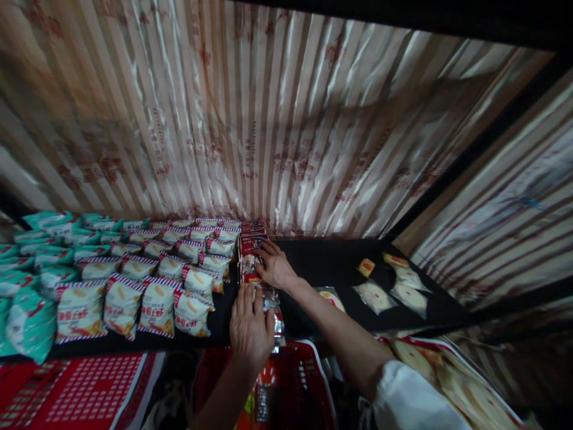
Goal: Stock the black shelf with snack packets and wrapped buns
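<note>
A column of dark red packets (252, 246) lies on the black shelf (316, 260), running from the back toward the front edge. My right hand (275, 267) rests on the middle of this column with its fingers spread. Closer to the front edge, my left hand (251, 325) lies flat over the column's near end, fingers stretched out. Beside it a shiny silver packet (278, 319) pokes out at the edge; its print cannot be made out. Left of the column stand rows of white snack bags (159, 304) with red and blue striped edges.
Teal bags (32, 319) fill the shelf's far left. Flat clear-wrapped pieces (375, 297) and a small yellow packet (366, 267) lie to the right. Below are red baskets (320, 382), one under my hands holding an orange packet (266, 382). Corrugated sheeting (286, 119) rises behind.
</note>
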A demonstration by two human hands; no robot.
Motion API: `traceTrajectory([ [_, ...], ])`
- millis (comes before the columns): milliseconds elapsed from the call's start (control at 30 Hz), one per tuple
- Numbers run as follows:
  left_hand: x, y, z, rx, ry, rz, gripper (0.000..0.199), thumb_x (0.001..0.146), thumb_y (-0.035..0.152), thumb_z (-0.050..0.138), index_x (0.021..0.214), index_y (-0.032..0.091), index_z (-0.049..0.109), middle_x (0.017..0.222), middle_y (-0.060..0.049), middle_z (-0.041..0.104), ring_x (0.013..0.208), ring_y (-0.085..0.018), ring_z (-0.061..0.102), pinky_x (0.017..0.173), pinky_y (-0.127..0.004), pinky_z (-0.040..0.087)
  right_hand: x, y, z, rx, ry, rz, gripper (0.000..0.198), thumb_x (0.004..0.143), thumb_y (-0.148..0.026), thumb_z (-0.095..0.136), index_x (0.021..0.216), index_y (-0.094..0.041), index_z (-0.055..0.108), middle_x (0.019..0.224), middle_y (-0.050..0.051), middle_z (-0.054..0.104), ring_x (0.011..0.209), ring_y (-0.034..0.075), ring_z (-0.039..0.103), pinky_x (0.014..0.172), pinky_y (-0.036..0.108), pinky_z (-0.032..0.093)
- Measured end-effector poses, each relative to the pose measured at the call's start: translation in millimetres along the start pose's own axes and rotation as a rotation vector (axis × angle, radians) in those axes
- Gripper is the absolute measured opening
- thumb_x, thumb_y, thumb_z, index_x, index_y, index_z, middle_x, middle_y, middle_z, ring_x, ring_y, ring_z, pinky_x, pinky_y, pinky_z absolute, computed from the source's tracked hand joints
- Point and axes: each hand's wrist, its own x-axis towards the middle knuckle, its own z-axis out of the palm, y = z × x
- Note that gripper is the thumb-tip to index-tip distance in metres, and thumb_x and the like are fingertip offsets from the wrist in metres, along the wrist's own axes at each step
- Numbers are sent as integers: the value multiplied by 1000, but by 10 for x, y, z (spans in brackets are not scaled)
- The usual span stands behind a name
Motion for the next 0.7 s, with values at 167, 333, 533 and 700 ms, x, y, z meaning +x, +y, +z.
traceTrajectory([
  [167,4,-41,-42,-19,-6,35,43,86,28,44,125,10,50,133,-17,51,130,-32,36,100,-47,39,8,13,30,29,62,-37,40,81,-27,53,119,-17,59,135,12,49,134,28,29,107,48,28],
  [333,4,-48,-185,-54,-29,50,40,87,30,45,123,12,52,137,-18,46,134,-33,31,101,-50,37,-151,9,-16,117,254,-31,32,85,-25,48,111,-13,61,131,15,51,130,24,37,107,43,31],
  [533,-284,-108,-526,-271,125,126,26,85,14,43,107,12,57,112,-14,59,120,-25,45,100,-43,40,-934,-30,-81,376,510,138,28,88,-32,44,109,-17,56,105,10,63,97,19,60,86,34,49],
  [700,-918,-214,-633,-400,42,126,21,83,11,42,94,17,59,93,-8,63,95,-17,57,86,-32,49,-1865,-186,197,548,364,352,26,89,-38,42,98,-19,56,83,5,66,75,16,63,72,28,50],
])
